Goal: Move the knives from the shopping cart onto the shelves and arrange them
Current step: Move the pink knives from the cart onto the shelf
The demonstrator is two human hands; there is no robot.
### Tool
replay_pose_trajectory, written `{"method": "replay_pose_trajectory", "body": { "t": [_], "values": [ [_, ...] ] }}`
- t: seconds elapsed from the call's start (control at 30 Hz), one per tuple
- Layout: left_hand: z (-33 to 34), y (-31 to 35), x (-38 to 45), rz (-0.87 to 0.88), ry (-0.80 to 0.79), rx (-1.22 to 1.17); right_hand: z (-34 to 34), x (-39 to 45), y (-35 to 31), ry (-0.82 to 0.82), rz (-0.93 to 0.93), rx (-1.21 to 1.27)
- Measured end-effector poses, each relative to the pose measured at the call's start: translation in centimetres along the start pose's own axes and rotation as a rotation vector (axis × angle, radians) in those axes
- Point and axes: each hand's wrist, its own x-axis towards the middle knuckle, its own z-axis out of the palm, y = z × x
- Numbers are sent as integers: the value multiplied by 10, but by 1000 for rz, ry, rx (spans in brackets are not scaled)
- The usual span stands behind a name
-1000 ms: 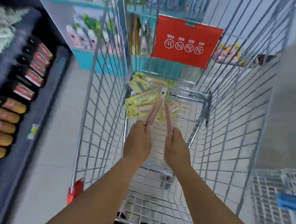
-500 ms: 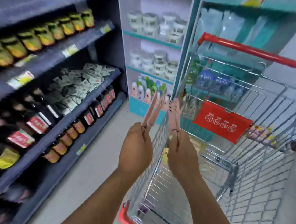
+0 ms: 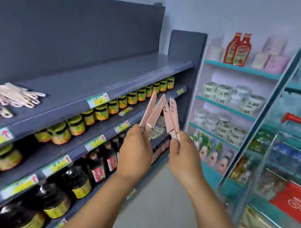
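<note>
Grey shelves (image 3: 86,81) behind; left hand (image 3: 135,149) and right hand (image 3: 184,154) clamp pink knives (image 3: 153,114), tips up.

A dark grey shelf unit (image 3: 98,75) runs along the left side, its tall back panel (image 3: 71,25) rising against a pale bluish wall (image 3: 231,12). Just right of the unit's far end stands a white rack with teal shelf edges (image 3: 241,68). Further right of that rack is a teal-framed glass case (image 3: 260,123). A light grey floor (image 3: 162,204) lies below the unit. The light is soft and even.
</note>
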Motion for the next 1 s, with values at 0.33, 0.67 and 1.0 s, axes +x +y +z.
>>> {"method": "replay_pose_trajectory", "body": {
  "t": [0.33,0.67,1.0],
  "values": [
    [-147,-75,75,-55,226,107,106,40,-142,-124,-238,14],
    [-235,-144,139,-329,369,330,209,92,-234,-339,-416,-58],
    [-269,-220,204,-419,343,648,324,145,-295,-547,-469,-142]
  ]
}}
